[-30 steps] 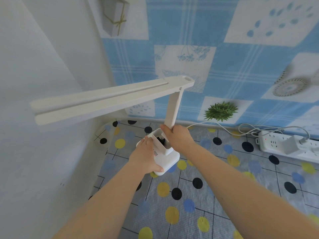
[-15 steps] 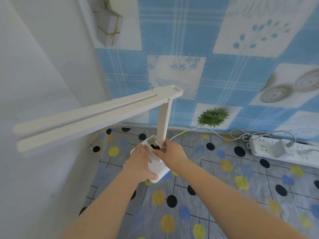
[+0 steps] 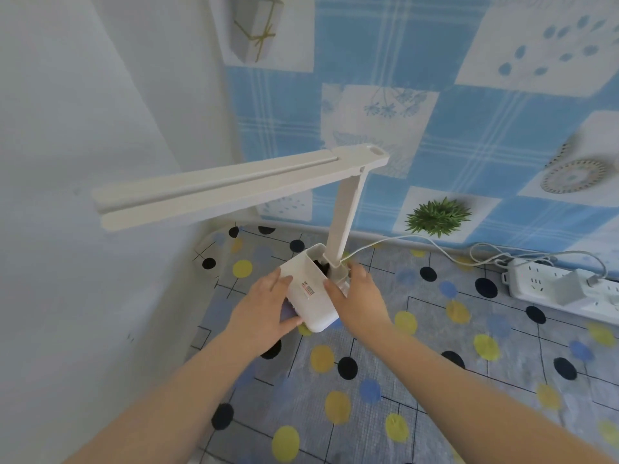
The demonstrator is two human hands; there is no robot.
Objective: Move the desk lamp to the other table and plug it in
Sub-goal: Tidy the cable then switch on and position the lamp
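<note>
Currently: both hands grip desk lamp (image 3: 311,296) base | left hand (image 3: 264,306) on left side | right hand (image 3: 360,298) on right side | cord (image 3: 418,241) runs to power strip (image 3: 549,286) on worktop (image 3: 435,380)

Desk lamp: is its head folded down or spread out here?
Spread out. The desk lamp has its long head reaching sideways from the upright stem, while the left hand and right hand hold the base.

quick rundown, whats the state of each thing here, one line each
lamp: tilted, base gripped on both sides, head unfolded toward the left
left hand: holds the base's left side
right hand: holds the base's right side
cable: runs slack from the base toward the power strip
power strip: lies by the wall, a white adapter plugged in
</note>
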